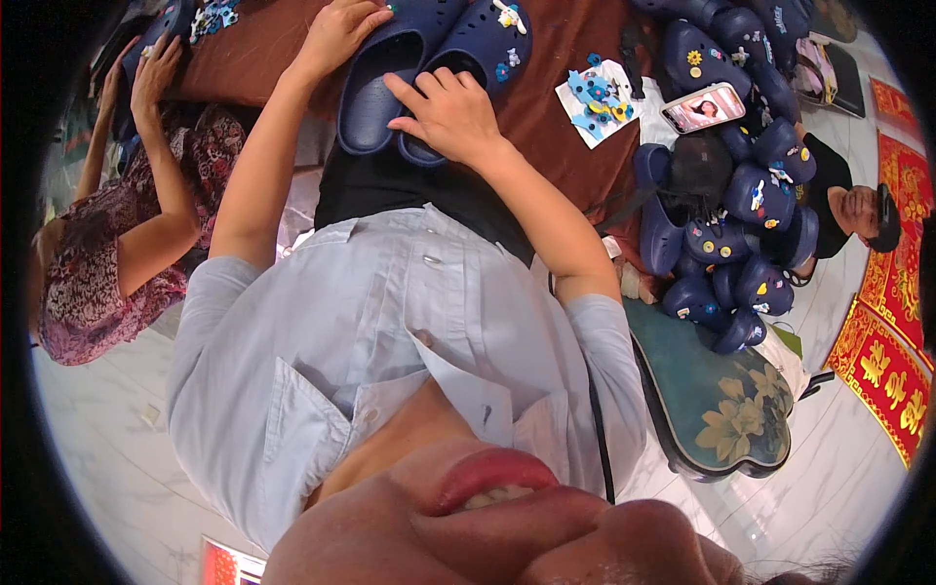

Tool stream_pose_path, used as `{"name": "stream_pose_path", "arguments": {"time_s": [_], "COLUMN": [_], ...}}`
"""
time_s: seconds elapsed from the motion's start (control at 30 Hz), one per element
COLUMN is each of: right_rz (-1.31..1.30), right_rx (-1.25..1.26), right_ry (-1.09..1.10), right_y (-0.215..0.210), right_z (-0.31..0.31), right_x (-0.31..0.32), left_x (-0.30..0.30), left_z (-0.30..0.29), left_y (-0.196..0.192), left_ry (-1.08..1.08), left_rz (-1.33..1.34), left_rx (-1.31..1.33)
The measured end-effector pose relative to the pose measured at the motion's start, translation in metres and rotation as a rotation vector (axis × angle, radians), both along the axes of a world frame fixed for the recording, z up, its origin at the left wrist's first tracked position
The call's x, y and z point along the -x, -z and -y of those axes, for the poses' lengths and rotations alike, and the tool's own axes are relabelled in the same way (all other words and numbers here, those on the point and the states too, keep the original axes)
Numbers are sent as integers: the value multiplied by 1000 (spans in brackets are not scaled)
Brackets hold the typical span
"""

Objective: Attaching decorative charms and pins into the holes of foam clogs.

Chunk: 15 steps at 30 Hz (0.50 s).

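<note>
Two navy blue foam clogs lie side by side on a brown cloth-covered table [565, 58], straight ahead of my chest. My left hand [341, 34] grips the far rim of the left clog [375, 93]. My right hand [448, 112] lies on the heel end of the right clog [487, 44], its fingers curled over the opening. The right clog carries several small coloured charms on its top. My light blue shirt fills the middle of the view.
A white sheet with blue charms [600, 97] and a phone [702, 107] lie right of the clogs. A heap of navy clogs [741, 214] is piled further right. A person in a patterned top [107, 253] works at the left. A capped person [848, 205] sits right.
</note>
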State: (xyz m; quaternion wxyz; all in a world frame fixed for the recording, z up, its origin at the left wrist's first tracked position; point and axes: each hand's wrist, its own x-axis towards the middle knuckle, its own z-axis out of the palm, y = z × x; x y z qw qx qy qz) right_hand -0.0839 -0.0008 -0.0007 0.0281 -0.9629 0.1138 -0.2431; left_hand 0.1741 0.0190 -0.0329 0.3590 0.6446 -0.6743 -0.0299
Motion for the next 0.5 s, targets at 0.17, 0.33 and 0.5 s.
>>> {"name": "stream_pose_path", "arguments": {"time_s": [0.17,0.33,0.5], "right_rz": [23,26,175], "right_rx": [14,18,-27], "right_ry": [-11,-1,-168], "right_y": [7,4,1], "right_z": [0,-2,-2], "right_x": [-1,1,14], "left_x": [-3,12,22], "left_z": [3,-6,-16], "left_y": [1,-12,-17], "left_ry": [-1,-88,-107], "left_rz": [99,60,-14], "left_rx": [8,49,68]}}
